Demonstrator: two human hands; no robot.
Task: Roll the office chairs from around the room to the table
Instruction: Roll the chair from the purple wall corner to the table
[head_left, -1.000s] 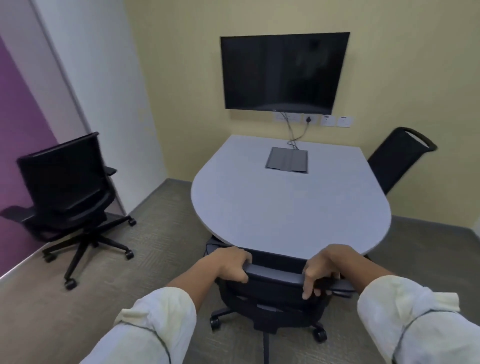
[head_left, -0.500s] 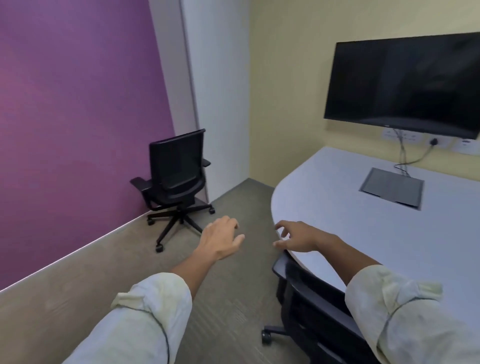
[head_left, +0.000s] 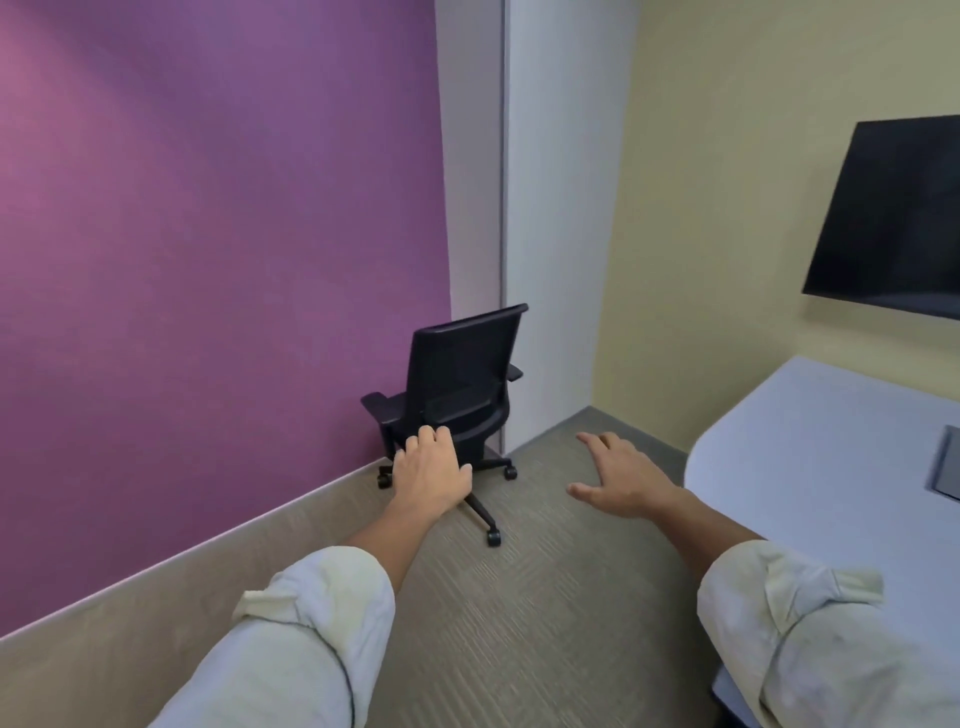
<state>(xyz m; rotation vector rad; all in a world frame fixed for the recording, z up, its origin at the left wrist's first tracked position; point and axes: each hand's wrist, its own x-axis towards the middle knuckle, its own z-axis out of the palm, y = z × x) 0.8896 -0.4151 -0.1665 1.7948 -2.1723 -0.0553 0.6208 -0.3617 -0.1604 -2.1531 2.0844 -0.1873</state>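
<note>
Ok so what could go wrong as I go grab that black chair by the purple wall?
1. The black mesh office chair stands close to the purple wall, so swinging it round may scrape the wall.
2. Its caster legs splay toward you and could catch a foot.
3. Both the left hand and right hand are open and empty; the pale grey table edge is close on your right.

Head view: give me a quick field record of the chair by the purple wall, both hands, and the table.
chair: black office chair, upright on its castors beside the purple wall, back toward the camera
left hand: left hand open, empty, overlaps the chair in the image; contact cannot be told
right hand: right hand open, empty, over the carpet
table: pale table at right, apart from the chair
</note>
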